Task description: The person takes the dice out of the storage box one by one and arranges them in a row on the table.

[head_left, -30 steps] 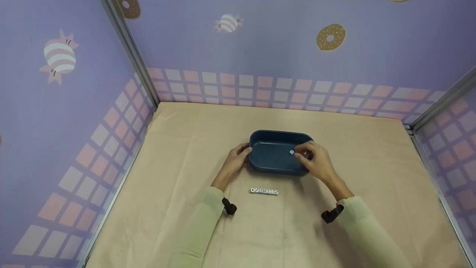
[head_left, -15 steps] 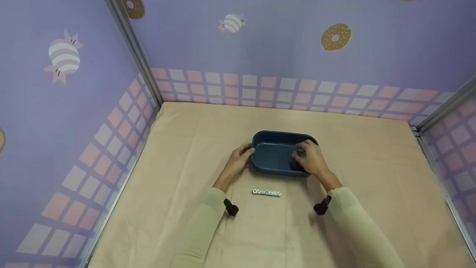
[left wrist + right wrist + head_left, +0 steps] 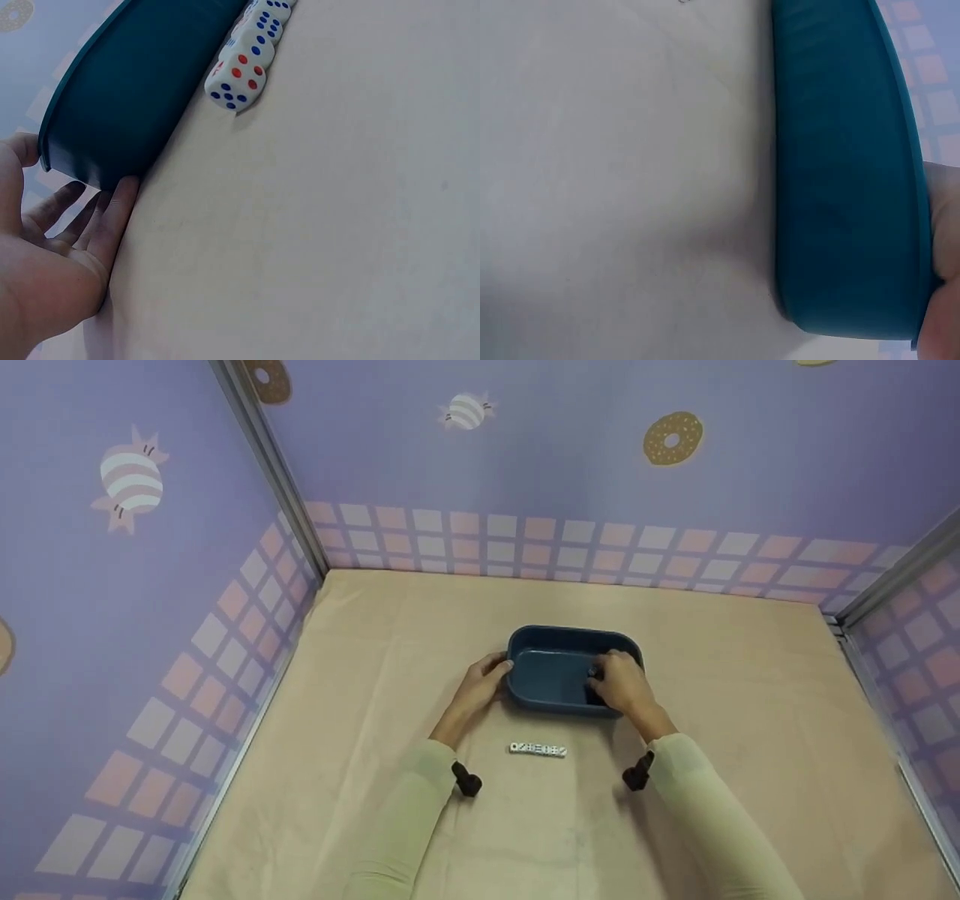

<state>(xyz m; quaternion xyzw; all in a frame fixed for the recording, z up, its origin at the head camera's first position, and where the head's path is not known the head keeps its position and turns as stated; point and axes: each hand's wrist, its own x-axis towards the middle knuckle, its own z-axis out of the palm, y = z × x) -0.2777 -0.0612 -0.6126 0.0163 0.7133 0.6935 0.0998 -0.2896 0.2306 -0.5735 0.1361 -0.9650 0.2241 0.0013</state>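
Note:
A dark blue rectangular tub (image 3: 551,708) stands on the cloth-covered table. My left hand (image 3: 480,684) holds its left end; in the left wrist view the thumb is at the rim and the fingers (image 3: 112,217) touch the outer wall low down. My right hand (image 3: 624,681) reaches over the right end into the tub, thumb and forefinger together round a small die (image 3: 592,670), mostly hidden by the fingers. In the right wrist view, the tub's wall (image 3: 847,180) hides most of that hand. A row of white dice (image 3: 538,749) lies in front of the tub.
The beige cloth (image 3: 405,630) covers the table, with slight creases. Purple patterned walls (image 3: 570,457) enclose the back and sides, joined by metal posts (image 3: 274,465). In the left wrist view, the dice (image 3: 236,79) show blue and red pips.
My right hand has moved lower into the tub, and the die between its fingers has gone from plainly visible to mostly hidden. The left hand and the row of dice have stayed put.

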